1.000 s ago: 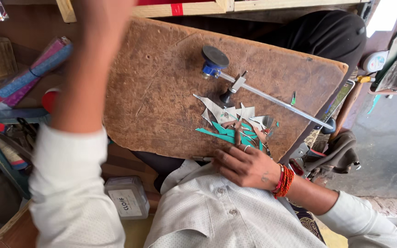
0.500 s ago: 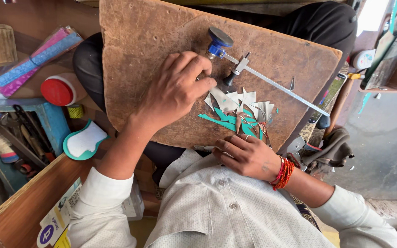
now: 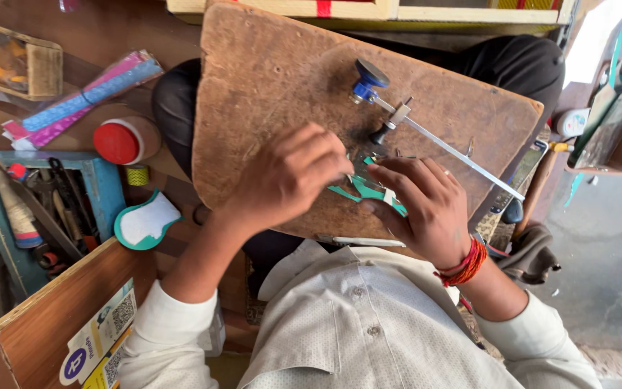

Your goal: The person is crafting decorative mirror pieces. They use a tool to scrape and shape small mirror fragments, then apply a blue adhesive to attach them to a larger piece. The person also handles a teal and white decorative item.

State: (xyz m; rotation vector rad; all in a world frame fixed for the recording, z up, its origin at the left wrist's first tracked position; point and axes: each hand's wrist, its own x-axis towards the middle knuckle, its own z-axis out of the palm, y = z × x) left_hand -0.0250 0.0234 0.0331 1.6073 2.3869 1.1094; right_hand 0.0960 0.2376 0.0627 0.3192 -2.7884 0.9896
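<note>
Both hands meet over the middle of a worn wooden board [image 3: 268, 94] that rests across the seated person's lap. Left hand [image 3: 289, 180], fingers curled inward, pinches at a small teal and white cut piece [image 3: 368, 191] lying on the board. Right hand [image 3: 426, 209], wearing a red thread bracelet [image 3: 462, 265] at the wrist, holds the same cluster of scraps from the other side, fingertips pressed down on them. Whether the piece is lifted or flat on the wood cannot be told, since the fingers cover most of it.

Just beyond the hands lies a long metal cutter with a blue knob [image 3: 368, 79] and a thin steel bar [image 3: 455, 153], untouched at this moment. A pen-like tool [image 3: 361, 241] rests at the board's near edge.

Judging by the shaped scraps, some cutting seems done, and the work now looks like sorting or fitting the small pieces; how many remain is hidden.

Off to the person's left sit a red-capped jar [image 3: 118, 142], a teal-edged white shape [image 3: 145, 222] and a blue tool tray [image 3: 98, 191].
</note>
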